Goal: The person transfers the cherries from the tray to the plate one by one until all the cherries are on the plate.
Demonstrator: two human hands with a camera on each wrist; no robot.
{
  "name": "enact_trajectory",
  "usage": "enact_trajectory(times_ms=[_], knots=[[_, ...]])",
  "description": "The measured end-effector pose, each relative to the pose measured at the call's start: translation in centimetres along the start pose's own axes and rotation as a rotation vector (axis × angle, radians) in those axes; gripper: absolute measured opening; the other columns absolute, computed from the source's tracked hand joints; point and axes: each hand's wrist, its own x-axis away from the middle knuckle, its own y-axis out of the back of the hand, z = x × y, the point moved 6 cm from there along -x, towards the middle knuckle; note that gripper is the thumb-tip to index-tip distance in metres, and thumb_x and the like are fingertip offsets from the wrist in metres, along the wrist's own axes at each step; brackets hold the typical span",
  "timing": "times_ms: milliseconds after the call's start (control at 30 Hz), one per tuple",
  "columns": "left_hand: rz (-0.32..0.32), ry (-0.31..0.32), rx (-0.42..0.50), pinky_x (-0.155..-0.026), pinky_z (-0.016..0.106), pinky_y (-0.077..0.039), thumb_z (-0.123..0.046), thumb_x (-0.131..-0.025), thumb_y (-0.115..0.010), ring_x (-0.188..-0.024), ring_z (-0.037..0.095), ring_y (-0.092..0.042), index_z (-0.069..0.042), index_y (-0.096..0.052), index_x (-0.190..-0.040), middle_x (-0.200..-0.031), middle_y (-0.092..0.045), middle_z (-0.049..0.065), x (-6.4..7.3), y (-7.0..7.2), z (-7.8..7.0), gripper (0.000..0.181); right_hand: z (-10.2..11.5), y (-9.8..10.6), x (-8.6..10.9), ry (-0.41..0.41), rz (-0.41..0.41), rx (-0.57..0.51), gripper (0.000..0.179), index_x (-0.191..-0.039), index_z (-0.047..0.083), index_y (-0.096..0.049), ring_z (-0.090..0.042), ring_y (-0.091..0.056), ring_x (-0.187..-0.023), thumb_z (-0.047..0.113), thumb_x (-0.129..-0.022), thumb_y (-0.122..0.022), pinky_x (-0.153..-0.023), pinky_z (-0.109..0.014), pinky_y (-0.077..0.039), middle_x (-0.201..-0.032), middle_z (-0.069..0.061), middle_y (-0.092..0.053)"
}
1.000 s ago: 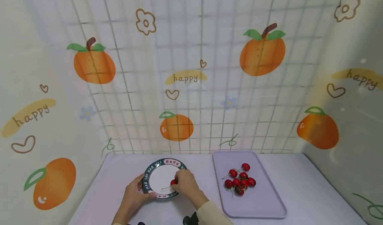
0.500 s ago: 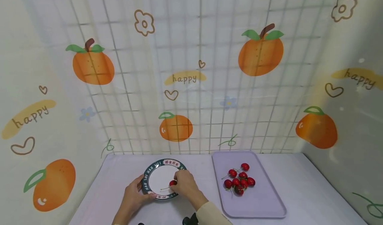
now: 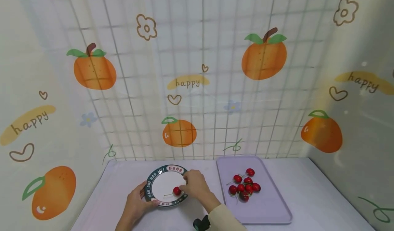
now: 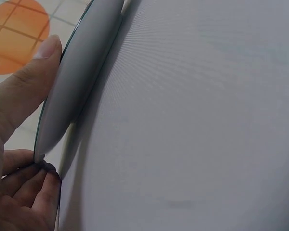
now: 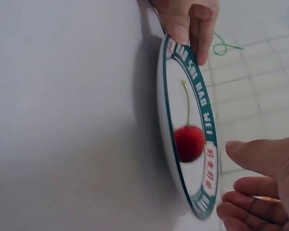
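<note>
A white plate point(image 3: 162, 185) with a dark green lettered rim stands on the table, left of the tray. My left hand point(image 3: 135, 201) grips its left edge; in the left wrist view the thumb point(image 4: 31, 79) lies along the rim and the other fingers are at the edge below. One red cherry point(image 3: 176, 191) with its stem lies on the plate, seen larger in the right wrist view as a glossy cherry point(image 5: 189, 143). By the plate's right rim, my right hand point(image 3: 197, 186) holds nothing, thumb and fingers parted.
To the right lies a lilac tray point(image 3: 261, 210) with a cluster of several cherries point(image 3: 244, 187) on it. A dark object point(image 3: 201, 223) shows beside the right sleeve point(image 3: 226, 219). Behind the table hangs a curtain point(image 3: 209, 121) printed with oranges.
My right hand has let go of the cherry and drawn slightly right and up, leaving it on the plate. The left hand keeps its grip on the rim. The head view has shifted a little.
</note>
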Motion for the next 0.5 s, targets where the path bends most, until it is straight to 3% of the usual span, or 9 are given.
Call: enact_trajectory(times_ms=[133,500], knots=[[-0.002,-0.010,0.008,-0.119,0.051,-0.044,-0.033,-0.056,-0.103,-0.143,0.048,-0.045,0.011,-0.041,-0.153,-0.156,-0.042,0.033,0.1,0.0,0.2,0.123,-0.5,1.0,0.3,0.010,-0.030,0.001,0.027,-0.088,-0.002,-0.076,-0.015,-0.051,-0.070,0.019,-0.079,-0.092,-0.059,-0.029,-0.049,-0.074,-0.001,-0.063],[0.001,0.019,0.007,-0.119,0.050,-0.046,-0.037,-0.055,-0.102,-0.144,0.047,-0.045,0.008,-0.041,-0.154,-0.158,-0.041,0.032,0.1,-0.1,0.2,0.125,-3.2,4.6,1.1,-0.005,-0.096,0.026,0.034,-0.100,-0.003,-0.077,-0.022,-0.065,-0.078,0.021,-0.080,-0.091,-0.070,-0.039,-0.065,-0.087,-0.011,-0.073]])
